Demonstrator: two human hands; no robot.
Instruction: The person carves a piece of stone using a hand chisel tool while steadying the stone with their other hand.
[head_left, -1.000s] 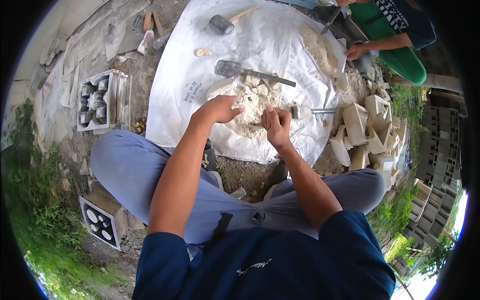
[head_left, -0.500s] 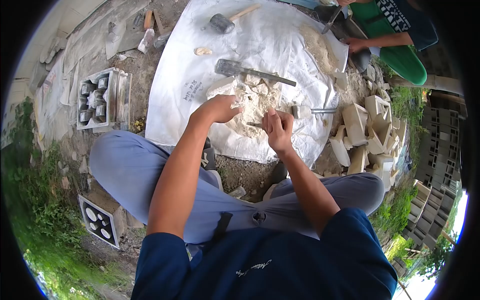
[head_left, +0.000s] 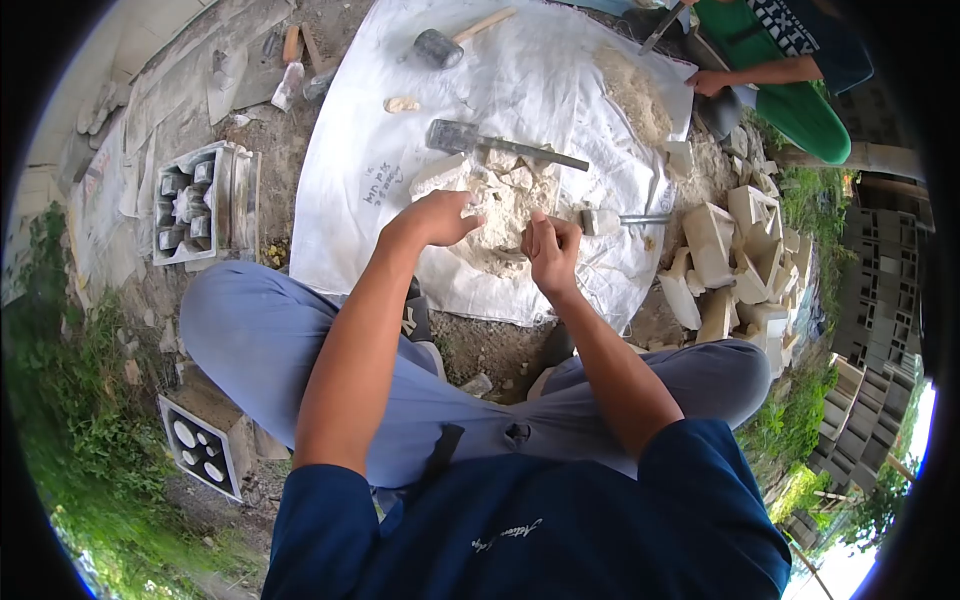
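A heap of pale crushed stone and chunks [head_left: 505, 205] lies on a white woven sheet [head_left: 340, 150]. At its left edge my left hand [head_left: 445, 218] rests with curved fingers, thumb and fingertips apart, near a pale block [head_left: 440, 175]. Beside the heap's right side, my right hand [head_left: 551, 248] is closed in a fist around a thin dark tool, mostly hidden by the fingers. A hammer with a grey head [head_left: 453, 135] lies across the far edge of the heap. Another hammer [head_left: 602, 222] with a metal handle lies right of my right hand.
A black mallet [head_left: 438, 48] and a pale stone [head_left: 402, 104] lie farther up the sheet. Broken pale blocks [head_left: 712, 250] are piled at right. A metal mold [head_left: 190, 205] stands at left, a block with round holes [head_left: 200, 445] below it. A co-worker's hand [head_left: 708, 82] is at upper right.
My right hand has shifted slightly left and turned, so the dark tool's tip shows less. My left hand stays almost where it was.
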